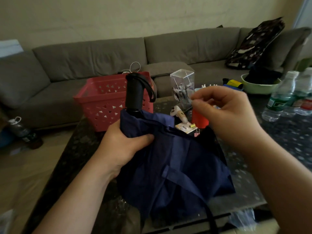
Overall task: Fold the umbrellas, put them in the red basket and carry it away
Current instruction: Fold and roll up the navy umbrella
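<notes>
Umbrella: one navy umbrella [177, 159], canopy loose and rumpled, black handle [134, 93] upright, frame centre.
Left hand [125, 144]: fingers curled round the canopy below the handle.
Right hand [228, 114]: raised right of centre, fingertips pinched; contents unclear.
Basket: one red basket [104, 102], upper centre-left.
Bottles: three water bottles [287, 97], right edge; labels unreadable.

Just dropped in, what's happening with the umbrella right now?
The left hand grips the navy umbrella just below its black handle, held upright over the dark table. The canopy still hangs loose, its strap unfastened. The right hand is raised above it, fingers curled, seemingly holding nothing. The red basket waits behind.
</notes>
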A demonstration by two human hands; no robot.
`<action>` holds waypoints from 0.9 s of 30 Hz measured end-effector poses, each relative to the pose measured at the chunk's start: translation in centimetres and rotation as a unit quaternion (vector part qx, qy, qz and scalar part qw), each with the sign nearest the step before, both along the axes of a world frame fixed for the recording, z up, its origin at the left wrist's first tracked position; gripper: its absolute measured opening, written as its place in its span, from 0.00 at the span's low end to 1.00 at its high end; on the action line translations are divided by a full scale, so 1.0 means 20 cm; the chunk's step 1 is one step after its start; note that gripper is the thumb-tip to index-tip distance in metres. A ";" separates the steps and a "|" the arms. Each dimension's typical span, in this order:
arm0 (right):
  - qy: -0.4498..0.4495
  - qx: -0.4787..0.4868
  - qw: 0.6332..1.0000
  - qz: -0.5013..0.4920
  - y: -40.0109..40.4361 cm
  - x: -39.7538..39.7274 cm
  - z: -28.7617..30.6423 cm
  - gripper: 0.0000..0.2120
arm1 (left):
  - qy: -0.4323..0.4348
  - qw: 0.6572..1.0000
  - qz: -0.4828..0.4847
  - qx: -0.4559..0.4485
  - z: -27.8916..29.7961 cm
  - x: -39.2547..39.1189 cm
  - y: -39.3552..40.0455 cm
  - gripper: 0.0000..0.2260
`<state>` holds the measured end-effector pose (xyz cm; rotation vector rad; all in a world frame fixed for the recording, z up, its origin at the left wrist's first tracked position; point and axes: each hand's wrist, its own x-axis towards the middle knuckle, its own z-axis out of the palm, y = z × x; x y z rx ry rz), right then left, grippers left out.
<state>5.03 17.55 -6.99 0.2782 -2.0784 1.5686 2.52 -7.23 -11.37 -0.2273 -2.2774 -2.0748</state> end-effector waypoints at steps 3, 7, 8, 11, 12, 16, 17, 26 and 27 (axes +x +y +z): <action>0.001 -0.031 0.999 -0.017 0.09 0.01 0.00 0.09 | 0.029 0.999 0.000 0.041 0.01 -0.01 -0.05 0.19; -0.035 0.005 0.999 0.015 0.14 0.02 -0.04 0.09 | 0.044 0.997 -0.040 0.053 -0.02 -0.03 -0.12 0.23; -0.032 0.005 0.999 0.027 0.14 0.03 -0.05 0.06 | 0.045 0.996 -0.045 0.058 -0.03 -0.04 -0.13 0.24; 0.006 -0.008 0.996 0.092 0.12 0.08 -0.04 0.15 | 0.057 0.994 -0.039 0.080 -0.05 -0.06 -0.15 0.36; 0.021 -0.004 0.992 0.121 0.10 0.10 -0.03 0.19 | 0.063 0.994 -0.033 0.085 -0.05 -0.06 -0.15 0.40; 0.085 0.101 0.977 0.166 -0.05 0.19 0.00 0.15 | 0.071 0.993 -0.035 0.091 -0.05 -0.07 -0.16 0.46; 0.093 0.122 0.976 0.156 -0.08 0.19 -0.01 0.12 | 0.069 0.993 -0.038 0.093 -0.05 -0.08 -0.16 0.47; 0.002 0.193 0.978 0.080 -0.23 0.11 -0.02 0.02 | 0.075 0.983 -0.152 0.075 -0.09 -0.04 -0.12 0.48; -0.011 0.193 0.979 0.065 -0.24 0.09 -0.02 0.02 | 0.075 0.980 -0.165 0.078 -0.08 -0.02 -0.11 0.48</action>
